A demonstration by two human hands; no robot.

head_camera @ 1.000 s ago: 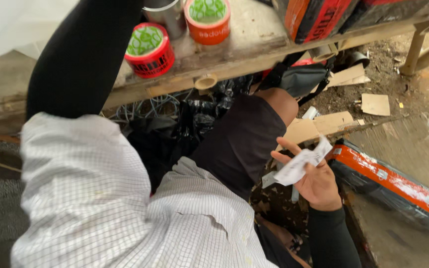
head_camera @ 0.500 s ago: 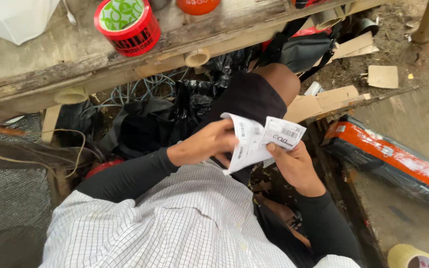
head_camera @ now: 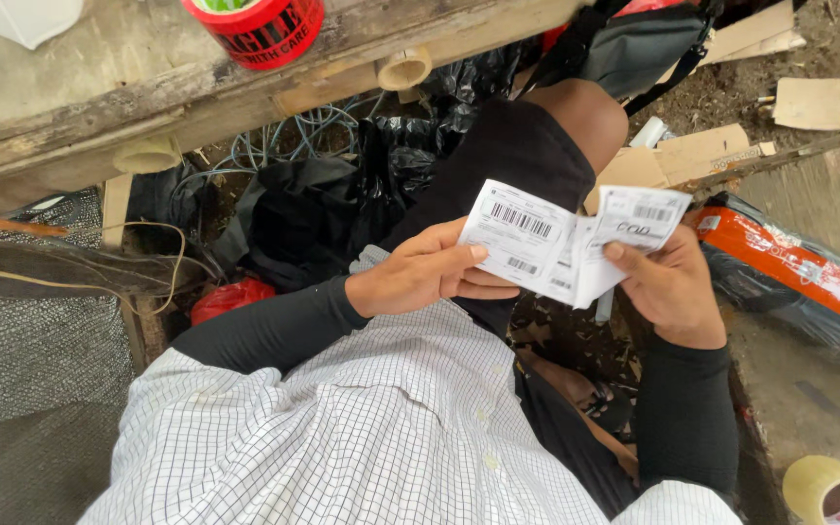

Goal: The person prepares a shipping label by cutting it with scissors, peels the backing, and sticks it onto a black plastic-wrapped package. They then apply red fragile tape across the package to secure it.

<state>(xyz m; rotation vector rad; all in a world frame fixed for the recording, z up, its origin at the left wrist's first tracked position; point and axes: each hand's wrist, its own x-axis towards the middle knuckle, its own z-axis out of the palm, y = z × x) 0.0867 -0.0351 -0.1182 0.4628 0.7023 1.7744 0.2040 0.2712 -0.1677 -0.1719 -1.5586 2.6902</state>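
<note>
Paper labels, white, creased, barcoded, sit above the lap, pinched between left hand and right hand. Red tape roll stands on the rough wooden tabletop; an orange-banded black parcel lies right.

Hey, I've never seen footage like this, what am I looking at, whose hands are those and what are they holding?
There is no machine. A person wears a camera on the head, so you look down at their own lap and arms. The left hand and right hand each pinch one side of some white paper labels printed with barcodes. Above is a rough wooden bench carrying a red tape roll. An orange-and-black wrapped parcel lies at right, and a yellowish tape roll sits at bottom right.
</note>
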